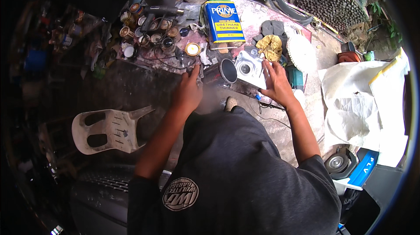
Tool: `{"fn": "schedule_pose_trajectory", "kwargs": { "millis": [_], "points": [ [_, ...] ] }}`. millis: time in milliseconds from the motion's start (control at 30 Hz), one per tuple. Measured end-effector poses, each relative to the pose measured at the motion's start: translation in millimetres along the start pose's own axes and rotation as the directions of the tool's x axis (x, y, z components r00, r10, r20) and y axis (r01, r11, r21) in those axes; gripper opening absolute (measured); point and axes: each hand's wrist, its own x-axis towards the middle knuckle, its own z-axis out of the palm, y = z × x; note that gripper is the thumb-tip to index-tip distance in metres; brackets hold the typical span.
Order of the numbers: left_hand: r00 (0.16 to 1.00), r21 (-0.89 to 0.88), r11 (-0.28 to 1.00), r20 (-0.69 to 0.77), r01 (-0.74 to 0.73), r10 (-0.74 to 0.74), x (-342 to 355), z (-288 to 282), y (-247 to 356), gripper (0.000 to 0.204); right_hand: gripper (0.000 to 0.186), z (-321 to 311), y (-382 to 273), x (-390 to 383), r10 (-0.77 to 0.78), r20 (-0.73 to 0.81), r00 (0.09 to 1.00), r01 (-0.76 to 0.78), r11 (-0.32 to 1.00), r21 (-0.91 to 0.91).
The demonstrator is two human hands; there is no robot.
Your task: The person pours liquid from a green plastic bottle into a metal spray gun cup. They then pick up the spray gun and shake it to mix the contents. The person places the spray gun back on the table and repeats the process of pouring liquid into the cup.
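My left hand (pixel 187 90) is closed at the near end of a dark cylindrical cup (pixel 214 76), which tilts with its open mouth facing up and right. The palm hides just how the fingers grip it. Right beside the cup's mouth is a square silver metal can (pixel 253 72) with a round opening in its top, tipped so this top faces me. My right hand (pixel 278 85) grips the can's right side, fingers over the edge and thumb lower down.
Behind the cup stands a blue and yellow thinner tin (pixel 224 23) on the stained worktable (pixel 258 12). Several small paint cans (pixel 168 45) and a heat gun-like tool (pixel 164 11) crowd its left. A yellow-brown crumpled cloth (pixel 269 47) lies behind the can. A plastic chair (pixel 109 131) lies left.
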Motion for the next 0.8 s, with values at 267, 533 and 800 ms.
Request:
{"fn": "schedule_pose_trajectory", "kwargs": {
  "millis": [267,533,800],
  "points": [
    [0.993,0.312,0.943,0.059,-0.119,0.106,27,-46,29,0.073,0.113,-1,-21,3,-0.012,0.003,1.000,0.013,0.999,-0.039],
    [0.984,0.465,0.867,0.080,-0.177,0.158,37,-63,35,0.061,0.114,1,-37,7,-0.034,0.012,0.999,0.035,0.992,-0.124],
    [0.983,0.485,0.858,0.153,-0.168,0.106,44,-74,35,0.052,0.113,-2,-62,19,-0.010,0.067,0.998,0.018,0.991,-0.131]
  ]
}}
